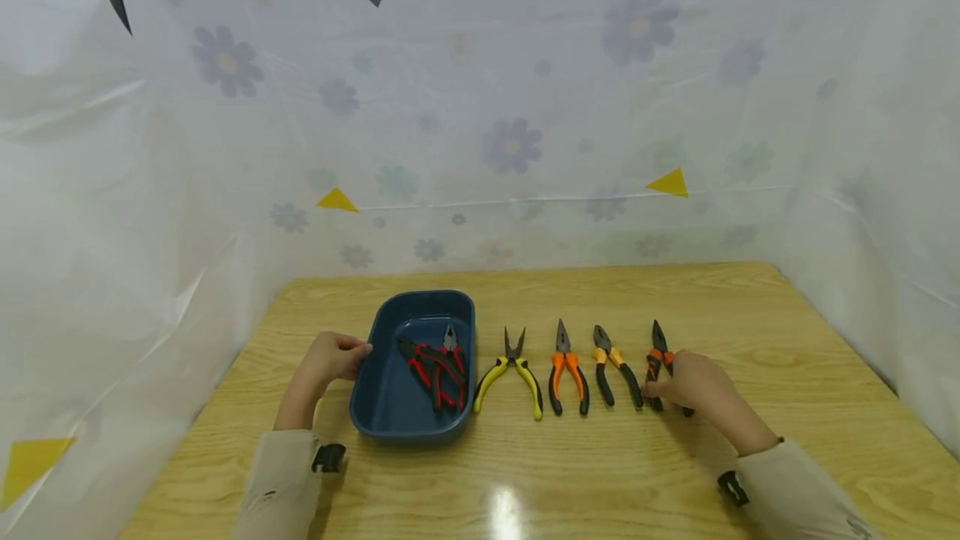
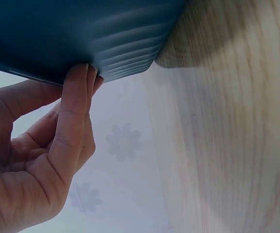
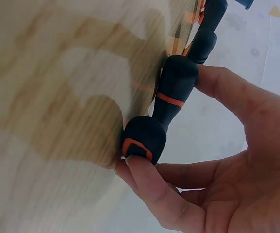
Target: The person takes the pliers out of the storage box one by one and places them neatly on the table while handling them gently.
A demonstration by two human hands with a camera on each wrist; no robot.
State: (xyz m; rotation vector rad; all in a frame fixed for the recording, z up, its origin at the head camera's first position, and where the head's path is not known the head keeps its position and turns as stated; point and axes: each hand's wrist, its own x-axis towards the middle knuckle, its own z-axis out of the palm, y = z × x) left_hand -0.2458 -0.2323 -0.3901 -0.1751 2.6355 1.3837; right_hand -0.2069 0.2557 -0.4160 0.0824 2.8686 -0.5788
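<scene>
My left hand [image 1: 330,359] pinches the left rim of a dark blue rectangular tub [image 1: 392,411], thumb at the rim and fingers against the ribbed outer wall [image 2: 130,46]. Inside the tub lie red-and-black pliers [image 1: 427,365], overlapping one another toward its right side. At the right end of a row of tools, my right hand [image 1: 701,386] holds orange-and-black pliers [image 1: 658,338] by the handles. In the right wrist view the thumb is on one black handle [image 3: 178,75] and the fingers on the other [image 3: 144,133]. The pliers lie on or just at the tabletop.
Between tub and right hand stand three pliers in a row: yellow long-nose pliers [image 1: 513,365], orange long-nose pliers [image 1: 567,369] and yellow-orange-and-black pliers [image 1: 613,365]. All rest on a wooden table [image 1: 600,473]. A flowered white sheet [image 1: 465,107] hangs behind and at the sides.
</scene>
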